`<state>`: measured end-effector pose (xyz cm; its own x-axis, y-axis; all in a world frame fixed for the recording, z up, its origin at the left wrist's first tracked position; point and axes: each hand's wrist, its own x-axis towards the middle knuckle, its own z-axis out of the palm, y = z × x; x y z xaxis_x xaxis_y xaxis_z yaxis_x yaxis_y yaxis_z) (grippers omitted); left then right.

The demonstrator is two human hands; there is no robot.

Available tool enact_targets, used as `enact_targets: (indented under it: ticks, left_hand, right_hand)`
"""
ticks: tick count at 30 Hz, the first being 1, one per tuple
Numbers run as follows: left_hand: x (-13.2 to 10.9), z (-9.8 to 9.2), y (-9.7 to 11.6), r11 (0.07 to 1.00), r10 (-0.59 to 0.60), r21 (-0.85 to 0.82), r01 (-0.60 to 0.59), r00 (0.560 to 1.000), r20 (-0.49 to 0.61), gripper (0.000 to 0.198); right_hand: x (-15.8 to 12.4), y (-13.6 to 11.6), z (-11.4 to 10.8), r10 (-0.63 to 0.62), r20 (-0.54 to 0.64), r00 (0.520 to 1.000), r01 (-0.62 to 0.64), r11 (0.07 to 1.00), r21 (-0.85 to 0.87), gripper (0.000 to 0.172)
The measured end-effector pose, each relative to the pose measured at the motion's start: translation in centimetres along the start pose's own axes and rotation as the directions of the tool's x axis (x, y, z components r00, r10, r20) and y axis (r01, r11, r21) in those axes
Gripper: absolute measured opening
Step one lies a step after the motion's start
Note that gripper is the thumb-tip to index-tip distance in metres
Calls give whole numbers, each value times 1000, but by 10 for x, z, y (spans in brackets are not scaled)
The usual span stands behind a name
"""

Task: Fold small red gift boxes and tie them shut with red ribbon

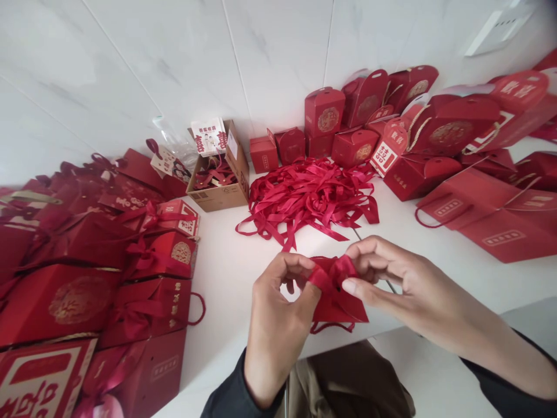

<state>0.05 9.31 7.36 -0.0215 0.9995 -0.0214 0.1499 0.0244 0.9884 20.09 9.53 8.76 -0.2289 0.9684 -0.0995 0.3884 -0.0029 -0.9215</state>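
Close to the table's front edge sits a small red gift box with cord handles. A red satin ribbon is gathered into loops on top of it. My left hand pinches the left loop between thumb and fingers. My right hand pinches the right loop, thumb below and fingers above. Both hands are over the box, which they partly cover. Just beyond them lies a tangled heap of loose red ribbons.
Ribbon-tied red boxes crowd the left side of the white table. A cardboard box with cards and tags stands at the back. Red boxes line the tiled wall, and larger ones lie to the right.
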Motion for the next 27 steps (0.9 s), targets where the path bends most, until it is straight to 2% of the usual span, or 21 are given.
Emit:
enact_targets:
  ticks: [4, 7, 10, 12, 15, 18, 22, 27]
  left_hand:
    - [2, 4, 0, 1000, 30, -1, -30, 1000, 1, 6]
    - [2, 4, 0, 999, 42, -25, -41, 999, 34, 8]
    - [0, 0, 0, 997, 54, -53, -48, 992, 112, 13]
    - [-3, -2, -1, 996, 84, -2, -85, 984, 159, 19]
    - [-7, -1, -4, 969, 156, 159, -189, 967, 200, 24]
    - [-9, 4, -9, 950, 176, 224, -216, 967, 182, 11]
    - [-9, 7, -16, 971, 169, 148, -187, 977, 127, 20]
    - [-9, 7, -18, 983, 139, 106, -150, 984, 107, 23]
  right_hand:
    - [-1, -3, 9, -30, 34, 999, 30, 999, -15, 27]
    - [2, -4, 11, -59, 75, 995, 65, 995, -75, 23]
    - [6, -5, 12, -84, 25, 996, 86, 987, -134, 21]
    - [7, -5, 12, -83, -8, 997, 81, 988, -130, 23]
    - [8, -6, 12, -82, -16, 997, 79, 989, -121, 22]
    - [6, -6, 9, -88, 0, 996, 87, 983, -159, 21]
    - [1, 0, -4, -41, -24, 999, 33, 963, -268, 36]
    - [-1, 12, -20, -110, -96, 989, 66, 924, -377, 21]
